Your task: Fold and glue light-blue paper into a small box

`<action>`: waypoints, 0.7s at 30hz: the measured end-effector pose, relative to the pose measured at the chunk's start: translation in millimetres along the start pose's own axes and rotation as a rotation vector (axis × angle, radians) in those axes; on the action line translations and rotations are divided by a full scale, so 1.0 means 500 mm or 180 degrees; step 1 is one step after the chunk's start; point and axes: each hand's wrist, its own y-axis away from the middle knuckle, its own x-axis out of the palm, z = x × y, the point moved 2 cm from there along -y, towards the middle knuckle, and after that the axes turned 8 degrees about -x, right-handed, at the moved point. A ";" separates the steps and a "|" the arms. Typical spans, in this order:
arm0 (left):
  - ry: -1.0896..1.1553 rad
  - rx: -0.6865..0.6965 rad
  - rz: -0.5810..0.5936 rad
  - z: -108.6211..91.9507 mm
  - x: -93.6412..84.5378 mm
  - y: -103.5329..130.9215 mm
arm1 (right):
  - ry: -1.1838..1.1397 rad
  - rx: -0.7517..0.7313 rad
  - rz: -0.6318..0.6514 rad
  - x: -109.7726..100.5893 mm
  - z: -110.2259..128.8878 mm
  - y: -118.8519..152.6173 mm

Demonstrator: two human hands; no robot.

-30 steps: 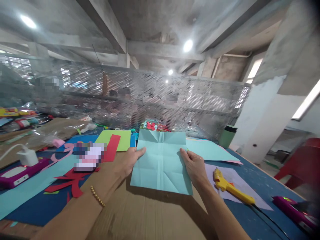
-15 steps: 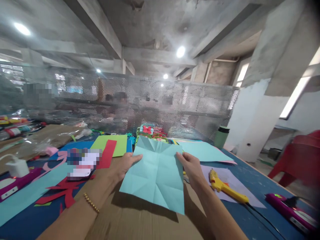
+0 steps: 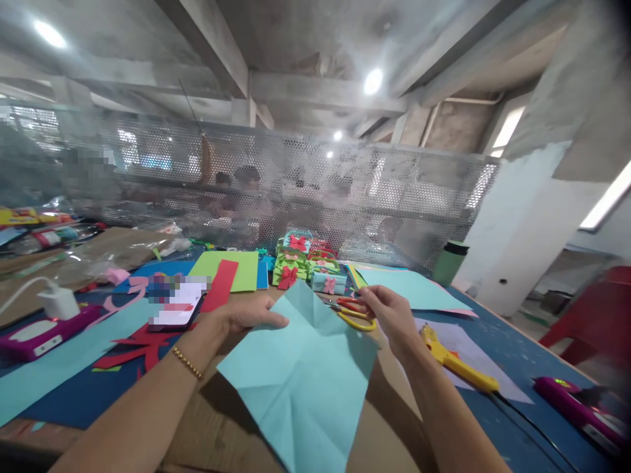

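Observation:
My left hand (image 3: 254, 313) grips a creased light-blue sheet of paper (image 3: 305, 368) at its upper left edge, thumb on top. The sheet tilts down toward me, with fold lines crossing its middle. At the sheet's upper right, my right hand (image 3: 389, 312) has its thumb and fingers pinched at the red handle of a pair of scissors (image 3: 362, 322) with red and yellow grips. Part of the blades is hidden by the paper. Under the sheet lies a brown cardboard board (image 3: 221, 420).
A yellow glue gun (image 3: 463, 369) rests on lilac paper at right, near a purple power strip (image 3: 576, 410). Small decorated paper boxes (image 3: 290, 269) stand behind the sheet. At left are a phone (image 3: 180, 303), red paper scraps (image 3: 148, 348) and another power strip (image 3: 49, 335).
My right hand has let go of the sheet's right edge and taken the scissors' handle. The sheet, still in my left hand, has turned and come lower and nearer.

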 end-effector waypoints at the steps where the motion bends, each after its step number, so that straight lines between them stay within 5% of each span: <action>1: -0.0117 -0.0093 0.0065 0.002 0.001 0.004 | -0.0029 0.0008 0.0199 0.003 0.006 0.003; 6: -0.0564 -0.0375 0.0165 -0.004 0.009 0.023 | -0.0125 0.0153 0.1741 0.042 0.037 0.042; 9: -0.0749 -0.0422 0.0123 -0.011 0.008 0.026 | -0.0040 0.0193 0.2256 0.063 0.035 0.057; 21: -0.0830 -0.0392 0.0073 0.007 -0.021 0.021 | -0.0077 0.0262 0.2250 0.089 0.015 0.067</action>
